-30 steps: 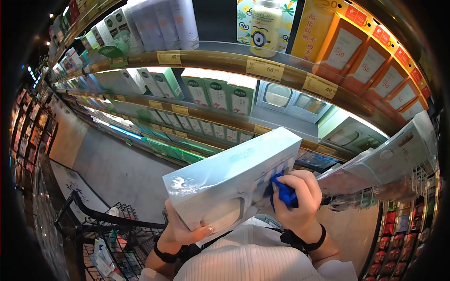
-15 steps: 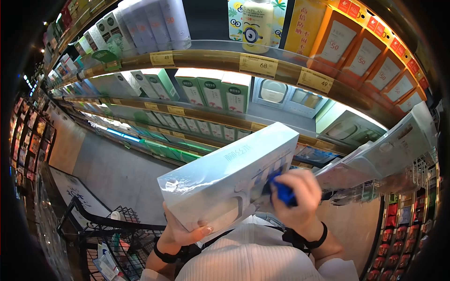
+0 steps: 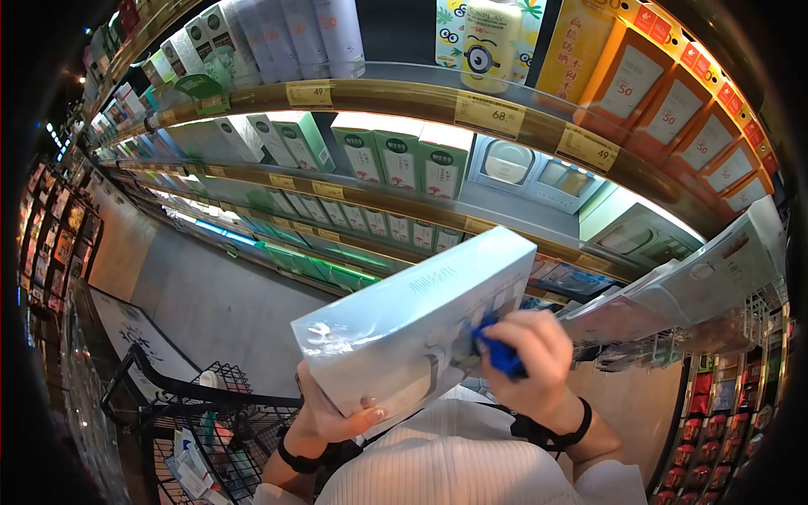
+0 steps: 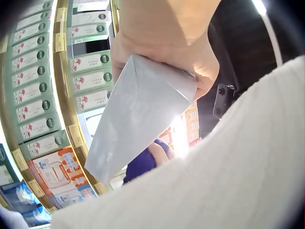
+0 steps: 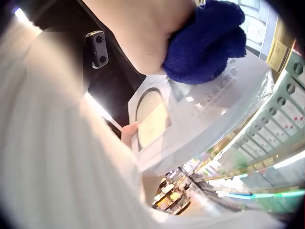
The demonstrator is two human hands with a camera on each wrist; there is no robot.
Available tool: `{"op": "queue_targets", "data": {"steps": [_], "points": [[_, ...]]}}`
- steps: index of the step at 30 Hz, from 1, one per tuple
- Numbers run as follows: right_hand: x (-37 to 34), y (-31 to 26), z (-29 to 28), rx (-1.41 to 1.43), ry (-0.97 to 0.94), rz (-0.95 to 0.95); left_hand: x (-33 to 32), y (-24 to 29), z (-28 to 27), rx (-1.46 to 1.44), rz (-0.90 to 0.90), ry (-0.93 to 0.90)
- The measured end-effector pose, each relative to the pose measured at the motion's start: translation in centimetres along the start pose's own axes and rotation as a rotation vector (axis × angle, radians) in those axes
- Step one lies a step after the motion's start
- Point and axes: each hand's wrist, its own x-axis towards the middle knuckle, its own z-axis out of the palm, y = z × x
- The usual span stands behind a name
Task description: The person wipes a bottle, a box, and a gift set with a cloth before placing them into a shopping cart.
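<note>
A pale, glossy product box (image 3: 412, 290) in clear wrap is held tilted in front of the body. My left hand (image 3: 337, 412) grips its lower left end, with the thumb on the front face; the left wrist view shows that hand (image 4: 167, 47) round the end of the box (image 4: 138, 105). In my right hand (image 3: 534, 362) a bunched blue cloth (image 3: 503, 349) is pinched against the right part of the front face. From the right wrist, the fuzzy cloth (image 5: 207, 43) lies over the box (image 5: 205, 119) near its printed window.
Shelves with green-and-white boxes (image 3: 400, 156), orange sunscreen boxes (image 3: 665, 109) and a yellow bottle (image 3: 490, 46) stand ahead. Hanging packs (image 3: 699, 278) jut in at the right. A black wire shopping cart (image 3: 219, 429) stands at lower left.
The right hand with the blue cloth has shifted slightly left over the box's front. The left hand keeps its grip, and the view has swayed a little.
</note>
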Motion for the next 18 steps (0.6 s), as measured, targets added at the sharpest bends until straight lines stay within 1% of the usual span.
{"op": "queue_targets", "data": {"steps": [1, 2, 3, 5, 6, 7, 8, 9, 11, 13, 14, 15, 17, 18], "points": [[0.3, 0.2, 0.0, -0.043, 0.081, -0.017, -0.2, -0.2, 0.2, -0.06, -0.001, 0.049], [0.3, -0.2, 0.3, -0.063, 0.081, -0.021, -0.4, -0.3, 0.2, -0.118, 0.0, 0.1], [0.1, -0.5, 0.5, -0.06, 0.08, -0.023, -0.6, -0.2, -0.3, -0.117, 0.002, 0.103], [-0.3, -1.0, 0.7, 0.084, -0.153, -0.031, -0.8, -0.1, -1.6, -0.034, -0.056, -0.004], [-0.2, -1.0, 0.7, 0.065, -0.152, -0.039, -0.9, -0.3, -1.6, -0.034, -0.055, -0.005], [0.1, -0.7, 0.7, 0.064, -0.153, -0.039, -1.2, -0.5, -1.5, -0.073, -0.036, 0.038], [0.6, -0.3, 0.7, -0.012, -0.019, -0.042, -1.4, -0.6, -1.5, -0.115, -0.016, 0.085], [1.0, -0.1, 0.7, -0.085, 0.112, -0.05, -1.4, -0.6, -1.5, -0.12, -0.015, 0.092], [1.1, -1.0, 0.8, -0.107, 0.074, -0.057, -1.1, -0.2, -1.8, -0.069, -0.03, 0.066], [0.6, -1.4, 0.8, 0.068, -0.234, -0.063, -1.1, -0.5, -2.4, -0.068, -0.048, 0.043], [0.6, -1.8, 0.6, 0.07, -0.314, -0.033, -1.2, -0.6, -2.7, -0.066, -0.068, 0.017], [0.7, -2.0, 0.3, 0.066, -0.314, -0.031, -1.5, -0.6, -2.9, -0.068, -0.068, 0.013], [1.2, -2.0, -0.5, 0.159, -0.188, -0.025, -2.3, -0.2, -3.0, -0.169, -0.226, 0.07], [1.7, -2.3, -1.3, 0.203, -0.157, -0.003, -2.5, 0.3, -2.8, -0.173, -0.228, 0.076]]}}
